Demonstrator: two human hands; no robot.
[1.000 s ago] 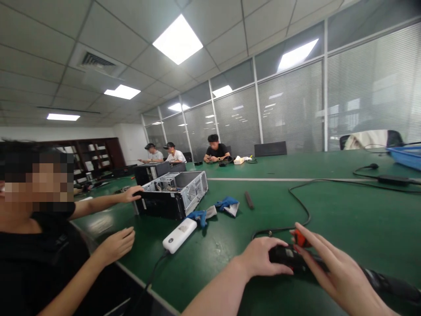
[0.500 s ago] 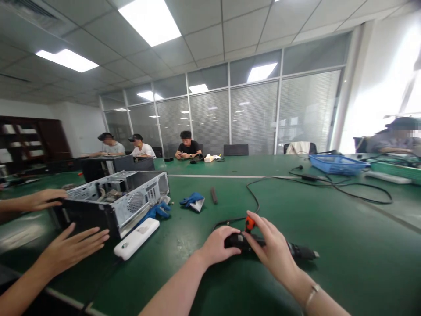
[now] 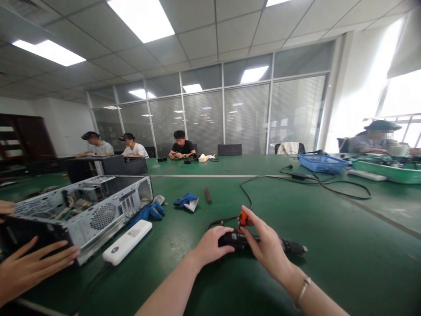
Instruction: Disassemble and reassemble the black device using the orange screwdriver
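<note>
Obs., head view: black cylindrical power tool with an orange knob [image 3: 291, 247] lies flat on the green-topped table [image 3: 329, 272], just in front of the person, between both hands

- Left hand [image 3: 210, 248]: curled down over the tool's rear end, closed on it. Judged to pin the round body so it cannot roll
- Right hand [image 3: 266, 250]: laid across the middle of the body, fingers stretched and not wrapped round, fingertips up at the orange knob. Reads as feeling or setting, not gripping
- Hands close together, not touching
- Orientation: long axis runs left to right, near level. The small metal tip points to the person's right, and the black cable [image 3: 245, 193] leaves near the left end
- Nearby: open grey metal computer case [image 3: 108, 210] well to the left, a co-worker's hand [image 3: 36, 265] on its near corner, and a white oblong power block [image 3: 127, 241] just beside it
</note>
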